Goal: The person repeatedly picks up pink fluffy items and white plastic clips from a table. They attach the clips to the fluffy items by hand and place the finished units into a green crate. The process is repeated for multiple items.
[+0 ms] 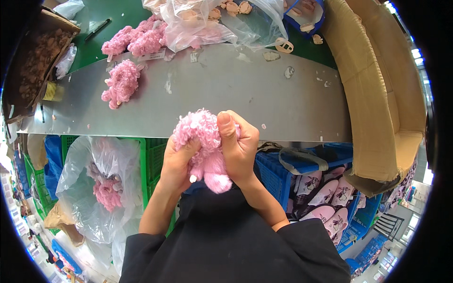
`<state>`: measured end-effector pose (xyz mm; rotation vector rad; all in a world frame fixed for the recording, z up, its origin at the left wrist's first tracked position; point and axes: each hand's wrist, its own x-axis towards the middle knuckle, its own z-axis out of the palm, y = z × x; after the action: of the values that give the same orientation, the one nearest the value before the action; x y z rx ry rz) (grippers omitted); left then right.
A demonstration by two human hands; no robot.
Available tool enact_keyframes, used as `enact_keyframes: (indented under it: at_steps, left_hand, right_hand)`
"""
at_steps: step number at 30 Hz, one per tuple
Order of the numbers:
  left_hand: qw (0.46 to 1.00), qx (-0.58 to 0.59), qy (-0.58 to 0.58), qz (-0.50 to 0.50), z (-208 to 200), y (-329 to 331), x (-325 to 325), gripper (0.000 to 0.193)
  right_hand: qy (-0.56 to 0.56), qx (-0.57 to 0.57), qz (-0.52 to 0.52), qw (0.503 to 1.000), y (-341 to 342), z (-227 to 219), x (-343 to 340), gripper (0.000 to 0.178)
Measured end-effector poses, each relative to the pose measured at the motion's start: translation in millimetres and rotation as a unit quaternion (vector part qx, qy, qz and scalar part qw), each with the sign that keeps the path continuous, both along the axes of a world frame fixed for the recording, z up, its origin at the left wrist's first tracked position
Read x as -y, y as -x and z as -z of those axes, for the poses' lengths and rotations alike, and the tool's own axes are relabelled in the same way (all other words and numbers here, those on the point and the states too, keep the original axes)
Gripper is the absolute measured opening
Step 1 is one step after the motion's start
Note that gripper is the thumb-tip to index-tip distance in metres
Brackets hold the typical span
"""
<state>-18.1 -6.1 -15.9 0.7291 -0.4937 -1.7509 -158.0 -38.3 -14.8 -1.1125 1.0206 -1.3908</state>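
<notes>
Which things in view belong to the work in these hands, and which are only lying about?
Seemingly part of the job:
curly pink plush toy, held by left hand and right hand;
matching plush toy on the metal surface;
pink plush pile beyond it.

Seemingly just lying about:
black pen;
large cardboard box at right;
blue crate at lower right.

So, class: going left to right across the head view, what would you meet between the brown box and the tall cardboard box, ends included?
Brown box → lone pink plush toy → held pink plush toy → tall cardboard box.
</notes>
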Motion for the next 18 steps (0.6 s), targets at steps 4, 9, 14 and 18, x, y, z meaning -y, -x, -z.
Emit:
enact_keyframes:
  at_steps: [4, 9, 14, 18]
  left_hand:
    - [1.000, -0.011, -0.001, -0.006, -6.6, 2.9, 6.2, 0.030]
    - [0.999, -0.039, -0.022, -0.014, 0.1, 0.3, 4.5, 0.030]
    - [0.997, -0.068, -0.016, 0.022, 13.9, -5.7, -0.8, 0.032]
    - [0.996, -0.060, -0.009, 0.059, 17.5, -6.4, 3.2, 0.032]
  right_hand:
    - [0.008, -0.047, 0.020, 0.999, 0.8, -0.1, 4.8, 0.048]
    - [0.000, -0.084, 0.019, 0.996, 0.2, 8.1, 4.8, 0.048]
    - [-0.003, -0.071, 0.007, 0.997, 0.9, 15.6, 2.9, 0.049]
    - [-0.015, -0.031, 0.000, 0.999, 3.1, 16.4, 8.7, 0.049]
